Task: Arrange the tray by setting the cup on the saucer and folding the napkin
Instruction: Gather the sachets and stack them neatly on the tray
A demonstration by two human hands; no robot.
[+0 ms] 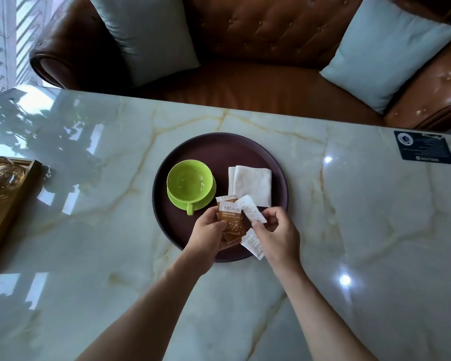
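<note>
A round dark tray [193,148] lies on the marble table. On its left a green cup [188,182] stands on a green saucer [206,198], handle toward me. A folded white napkin [250,183] lies on the tray's right. Above the tray's near part, my left hand [207,234] grips brown sugar packets [231,217]. My right hand [276,230] pinches a white packet [251,209] by its lower end. Another white packet [253,244] shows beneath that hand; what holds it is hidden.
The marble table [349,204] runs wide on both sides. A wooden box with a glass piece [3,183] sits at the left edge. A dark card [423,147] lies far right. A brown leather sofa [271,48] with pale cushions stands behind the table.
</note>
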